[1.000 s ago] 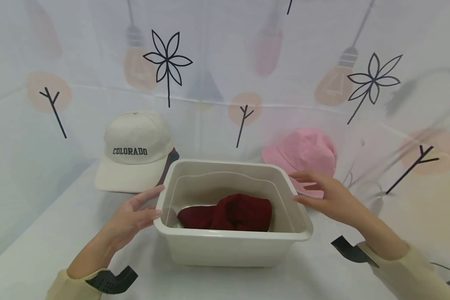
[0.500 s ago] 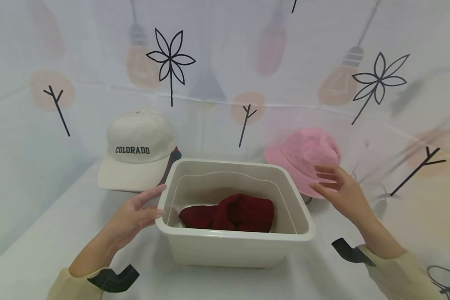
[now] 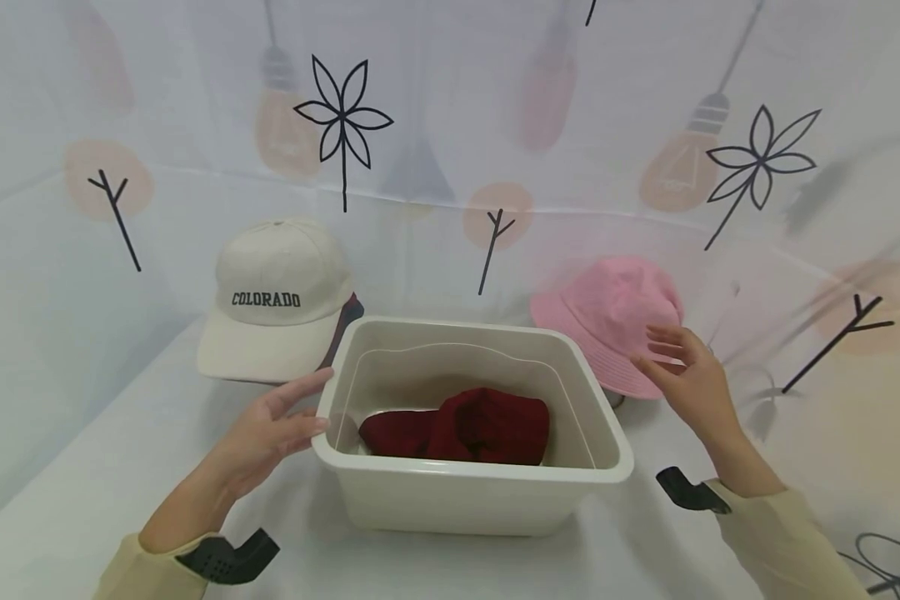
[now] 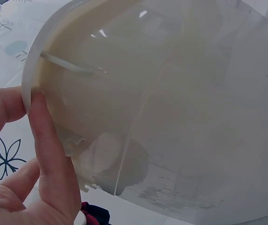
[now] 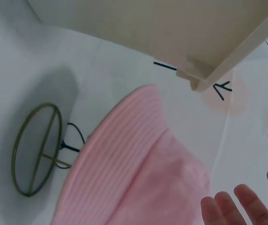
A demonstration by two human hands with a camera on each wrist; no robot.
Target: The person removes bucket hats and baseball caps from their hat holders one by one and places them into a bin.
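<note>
A cream plastic tub [image 3: 457, 500] stands in the middle of the head view, with a dark red folded cloth item [image 3: 495, 425] lying inside it. My left hand [image 3: 266, 429] rests with extended fingertips on the tub's left rim, and the left wrist view shows fingers [image 4: 47, 136] right at that rim. To the right of the tub, my right hand [image 3: 690, 379] is held with loosely bent fingers and holds nothing. It overlaps the brim of a pink bucket hat [image 3: 607, 296] in the head view. In the right wrist view, its fingertips [image 5: 251, 201] show beside the hat's crown.
Back left is a cream cap [image 3: 277, 275] lettered COLORADO, with a dark blue and red piece [image 3: 348, 317] behind it. Under the pink hat a wire stand with a round base [image 5: 42, 153] shows. A printed white cloth [image 3: 420, 125] hangs behind everything.
My right hand has come off the tub's right rim and moved right, in front of the pink hat. My left hand stays at the left rim, and the head view has shifted slightly.
</note>
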